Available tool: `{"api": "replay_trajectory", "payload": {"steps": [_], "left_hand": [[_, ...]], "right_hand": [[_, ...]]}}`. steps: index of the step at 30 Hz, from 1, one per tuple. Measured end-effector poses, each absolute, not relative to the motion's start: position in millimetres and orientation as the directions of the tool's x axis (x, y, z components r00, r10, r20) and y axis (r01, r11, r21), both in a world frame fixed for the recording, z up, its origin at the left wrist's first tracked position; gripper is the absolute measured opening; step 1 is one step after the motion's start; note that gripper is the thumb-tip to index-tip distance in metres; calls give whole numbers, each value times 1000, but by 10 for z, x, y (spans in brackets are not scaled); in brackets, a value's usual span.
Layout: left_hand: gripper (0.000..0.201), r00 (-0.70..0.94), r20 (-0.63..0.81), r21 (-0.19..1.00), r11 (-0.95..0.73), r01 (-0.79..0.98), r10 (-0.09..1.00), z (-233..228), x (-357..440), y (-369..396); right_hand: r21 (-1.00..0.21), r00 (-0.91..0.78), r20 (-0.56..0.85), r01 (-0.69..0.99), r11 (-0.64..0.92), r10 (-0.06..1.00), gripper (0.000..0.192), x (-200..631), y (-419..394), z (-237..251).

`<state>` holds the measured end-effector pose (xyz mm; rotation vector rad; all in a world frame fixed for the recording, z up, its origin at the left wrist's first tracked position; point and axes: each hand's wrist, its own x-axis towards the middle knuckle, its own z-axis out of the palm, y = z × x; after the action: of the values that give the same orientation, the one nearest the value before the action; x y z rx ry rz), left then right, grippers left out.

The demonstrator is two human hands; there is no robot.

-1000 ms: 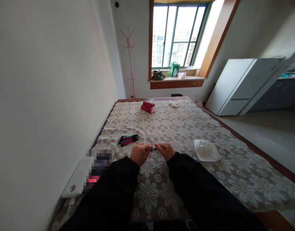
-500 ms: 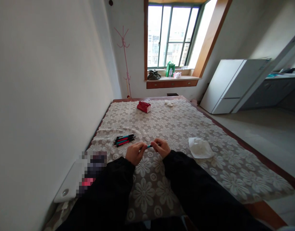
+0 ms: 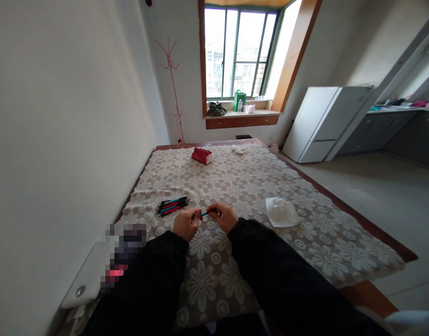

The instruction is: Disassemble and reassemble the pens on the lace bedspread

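Observation:
Between my two hands is a blue and black pen (image 3: 204,213), held level just above the patterned tablecloth (image 3: 204,280). My left hand (image 3: 187,224) pinches its blue end, and the fingers cover part of it. My right hand (image 3: 224,216) is closed on the black end with thumb and fingertips. Just beyond my left hand lies a small pile of pens (image 3: 172,205) in black, blue and red. To the right of my right hand rests a crumpled white tissue (image 3: 282,213).
A red packet (image 3: 202,156) and a small white scrap (image 3: 237,150) lie toward the table's far end. At the near left is a white object (image 3: 82,280) beside a blurred-out patch. The wall borders the table's left side; a fridge (image 3: 317,123) stands beyond on the right.
The whole view has shifted, so the table and things appear farther left. Both hands still hold the pen, and more of its black part shows by my right fingers.

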<state>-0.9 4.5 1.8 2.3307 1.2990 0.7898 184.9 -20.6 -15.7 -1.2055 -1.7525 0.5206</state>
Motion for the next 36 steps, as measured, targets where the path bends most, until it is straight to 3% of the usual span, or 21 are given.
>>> {"api": "replay_trajectory", "payload": {"steps": [2, 8, 12, 16, 23, 32, 36], "left_hand": [[44, 407, 272, 559, -487, 671, 872, 21, -7, 50], [46, 394, 230, 556, -452, 698, 890, 39, 3, 41], [47, 337, 183, 593, -378, 711, 923, 8, -5, 70], [45, 273, 220, 610, -351, 710, 936, -3, -21, 109], [33, 200, 265, 624, -326, 710, 943, 8, -17, 106], [21, 185, 313, 706, -359, 611, 931, -84, -16, 154], [20, 204, 329, 710, -384, 590, 922, -123, -10, 164]], "right_hand": [[-730, -100, 509, 475, 491, 855, 14, 1843, -203, -171], [-688, -177, 474, 537, 488, 863, 11, 1867, -198, -205], [-678, -92, 555, 525, 514, 827, 14, 1878, -190, -201], [-722, 54, 512, 569, 395, 858, 18, 1902, -158, -228], [-756, 160, 443, 595, 272, 882, 19, 1962, -116, -248], [-457, -226, 408, 788, 412, 885, 16, 1907, -155, -279], [-389, -291, 362, 817, 427, 886, 17, 1894, -188, -264]]}}
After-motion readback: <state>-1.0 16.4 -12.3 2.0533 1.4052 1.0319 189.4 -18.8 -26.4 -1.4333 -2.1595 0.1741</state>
